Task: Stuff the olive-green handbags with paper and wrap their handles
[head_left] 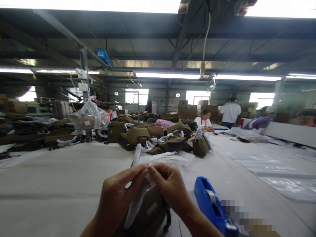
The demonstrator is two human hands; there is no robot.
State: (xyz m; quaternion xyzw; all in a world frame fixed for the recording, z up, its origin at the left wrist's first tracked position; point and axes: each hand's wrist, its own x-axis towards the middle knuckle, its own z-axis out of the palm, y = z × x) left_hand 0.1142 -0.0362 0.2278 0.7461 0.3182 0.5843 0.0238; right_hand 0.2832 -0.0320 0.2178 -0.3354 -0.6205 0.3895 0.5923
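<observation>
My left hand and my right hand meet fingertip to fingertip above an olive-brown bag. Both are closed in a pinch on thin white wrapping paper, which runs down along the bag's left side. A small pale edge sticks up between the fingertips; whether it is paper or tape I cannot tell. The bag sits on the table close to me, partly hidden by my hands and wrists. It has a small light label on its front and a dark cord on its right.
A blue tape dispenser stands right of my right forearm. Wrapped olive bags are piled across the pale table. Clear plastic sheets lie at right. A plastic-wrapped bundle hangs by a post. Several people work farther back.
</observation>
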